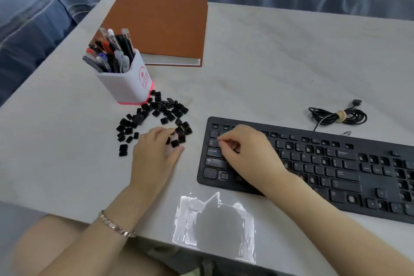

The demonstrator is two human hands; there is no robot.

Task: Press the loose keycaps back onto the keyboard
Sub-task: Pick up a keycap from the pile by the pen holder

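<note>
A black keyboard (336, 163) lies at the right of the pale table, with several sockets bare of caps. A pile of loose black keycaps (154, 116) is scattered to its left, below the pen cup. My left hand (156, 152) rests palm down at the pile's near edge, its fingers spread over a few keycaps (177, 141). My right hand (246, 152) sits over the keyboard's left end, fingers curled and pinched together above the upper-left keys. Whether a keycap is between those fingertips is hidden.
A white pen cup (125, 80) full of pens stands just behind the keycaps. A brown book (161, 27) lies further back. The coiled black cable (338, 116) rests behind the keyboard. The table's front edge (134, 231) is close to my forearms.
</note>
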